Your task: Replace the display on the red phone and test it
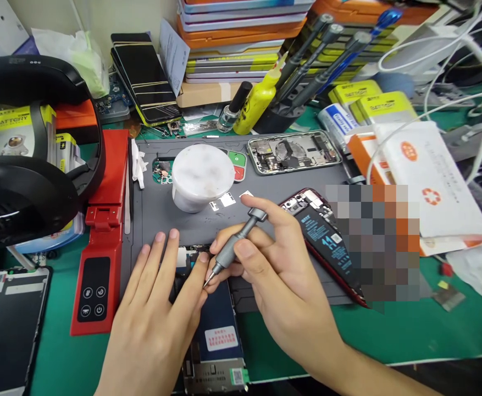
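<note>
My right hand (271, 269) is closed around a small grey screwdriver (233, 246), its tip pointing down at the upper part of an opened phone (218, 330) lying on the grey work mat (158, 209). My left hand (158, 313) lies flat on that phone with fingers stretched out, the forefinger tip touching the screwdriver tip. The phone shows a dark battery with a white and red label. The screw under the tip is hidden by my fingers.
A red opened phone with battery (327, 242) lies right of my hands. A white round lid (201, 176), a bare phone frame (294, 151), a red heating device (100, 247), a yellow bottle (257, 102), a screwdriver holder, stacked boxes and white cables crowd the bench.
</note>
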The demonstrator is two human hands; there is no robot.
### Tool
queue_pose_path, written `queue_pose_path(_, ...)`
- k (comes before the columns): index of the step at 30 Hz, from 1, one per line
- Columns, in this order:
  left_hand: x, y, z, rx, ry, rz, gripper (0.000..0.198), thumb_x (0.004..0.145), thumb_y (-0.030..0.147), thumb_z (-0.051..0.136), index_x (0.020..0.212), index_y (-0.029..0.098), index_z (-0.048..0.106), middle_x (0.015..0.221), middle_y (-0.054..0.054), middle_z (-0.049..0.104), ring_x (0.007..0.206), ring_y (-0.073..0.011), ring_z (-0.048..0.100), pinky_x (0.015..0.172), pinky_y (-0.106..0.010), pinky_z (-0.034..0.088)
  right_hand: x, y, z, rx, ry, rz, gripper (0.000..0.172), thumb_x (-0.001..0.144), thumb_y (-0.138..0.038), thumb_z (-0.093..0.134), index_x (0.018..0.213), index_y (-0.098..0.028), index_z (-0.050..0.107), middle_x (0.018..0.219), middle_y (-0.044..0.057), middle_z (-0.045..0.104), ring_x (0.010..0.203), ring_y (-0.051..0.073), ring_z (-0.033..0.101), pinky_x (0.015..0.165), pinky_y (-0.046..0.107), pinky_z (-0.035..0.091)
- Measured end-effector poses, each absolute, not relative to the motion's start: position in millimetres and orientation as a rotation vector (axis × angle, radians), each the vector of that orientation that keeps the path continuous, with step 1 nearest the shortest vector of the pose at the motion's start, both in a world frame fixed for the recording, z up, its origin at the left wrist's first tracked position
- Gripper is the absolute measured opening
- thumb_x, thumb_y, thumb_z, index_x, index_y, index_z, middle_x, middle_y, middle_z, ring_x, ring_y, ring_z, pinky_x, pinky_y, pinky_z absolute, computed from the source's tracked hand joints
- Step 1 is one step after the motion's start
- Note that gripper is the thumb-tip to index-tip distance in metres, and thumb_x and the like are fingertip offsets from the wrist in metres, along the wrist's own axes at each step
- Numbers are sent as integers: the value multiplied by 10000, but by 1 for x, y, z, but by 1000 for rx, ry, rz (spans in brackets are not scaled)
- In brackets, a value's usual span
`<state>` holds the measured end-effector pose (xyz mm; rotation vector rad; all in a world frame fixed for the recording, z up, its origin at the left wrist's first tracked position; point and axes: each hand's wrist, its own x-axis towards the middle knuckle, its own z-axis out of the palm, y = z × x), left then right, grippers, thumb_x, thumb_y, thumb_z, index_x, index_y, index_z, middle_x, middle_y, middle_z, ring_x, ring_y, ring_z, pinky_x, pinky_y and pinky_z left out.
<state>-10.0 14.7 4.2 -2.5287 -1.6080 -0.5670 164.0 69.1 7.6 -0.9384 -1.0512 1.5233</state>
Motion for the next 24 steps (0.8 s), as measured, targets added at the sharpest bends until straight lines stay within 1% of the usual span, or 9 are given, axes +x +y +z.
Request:
queue_pose_path(5, -10, 15, 4, -2521, -1612, -553, 440, 1094, 164, 576, 1530, 138, 628, 1596, -273, 607, 1501, -426, 579, 1159, -617, 594, 164, 70, 8, -943, -1058, 1518, 344, 1135, -336, 590, 1451, -356, 455, 999, -31, 734, 679, 108, 717, 555, 211, 631)
queue_pose_path(11, -10, 14, 3, -2526, -1614, -548, 442, 1099, 166, 561, 1534, 136, 627, 1619, -275, 583, 1525, -422, 553, 1177, -621, 583, 165, 70, 9, -923, -1033, 1555, 344, 1132, -333, 595, 1444, -357, 452, 990, -41, 731, 687, 112, 731, 577, 220, 650)
queue_pose_path(17, -10, 14, 3, -2533, -1624, -551, 462, 1090, 159, 575, 1550, 140, 607, 1621, -271, 583, 1525, -420, 562, 1164, -633, 591, 163, 70, 7, -923, -1012, 1555, 358, 1122, -338, 604, 1445, -348, 450, 984, -31, 735, 682, 127, 736, 581, 242, 658)
queue_pose_path(21, -12, 13, 4, -2532, -1644, -556, 491, 1088, 175, 591, 1578, 159, 575, 1654, -249, 557, 1546, -403, 553, 1173, -636, 587, 169, 74, 10, -928, -928, 1478, 360, 1116, -336, 597, 1452, -341, 469, 986, -28, 735, 644, 130, 724, 596, 280, 672)
queue_pose_path(24, -13, 12, 4, -2514, -1684, -604, 492, 1084, 190, 611, 1574, 210, 577, 1708, -197, 504, 1577, -367, 526, 1202, -614, 576, 180, 72, 17, -939, -849, 1407, 357, 1107, -330, 595, 1450, -342, 498, 974, -22, 730, 654, 141, 722, 574, 278, 655)
